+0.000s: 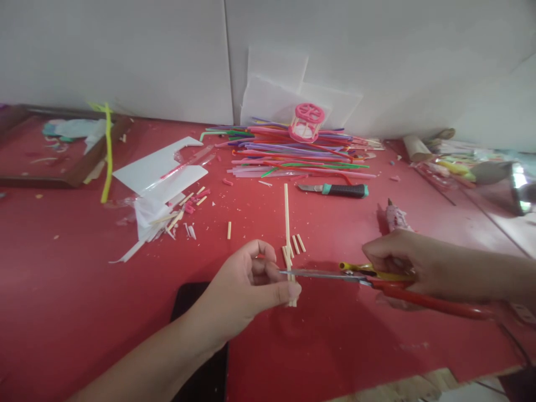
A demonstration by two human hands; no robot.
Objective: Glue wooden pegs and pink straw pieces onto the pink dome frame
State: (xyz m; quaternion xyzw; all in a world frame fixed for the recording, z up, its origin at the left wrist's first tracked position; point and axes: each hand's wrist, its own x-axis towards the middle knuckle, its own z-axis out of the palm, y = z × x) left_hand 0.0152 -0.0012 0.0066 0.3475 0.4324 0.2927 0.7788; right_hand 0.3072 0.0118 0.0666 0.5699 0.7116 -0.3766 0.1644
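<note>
My left hand (251,279) pinches a thin wooden stick (287,218) near its lower end, together with what looks like a short piece beside it. The stick points away from me, upright in the view. My right hand (402,262) is closed on the handles of red-handled scissors (377,282). Their blades reach left and cross the stick just above my left thumb; whether they press on it I cannot tell. Several short cut stick pieces (298,244) lie on the red table just beyond the blades.
Behind lie a utility knife (345,191), a pile of coloured pipe cleaners (288,149) and a small pink round cage-like model (309,121). White paper scraps (163,173) are at left, above a black phone-like slab (201,374). A glue gun-like nozzle (393,215) sits beyond my right hand.
</note>
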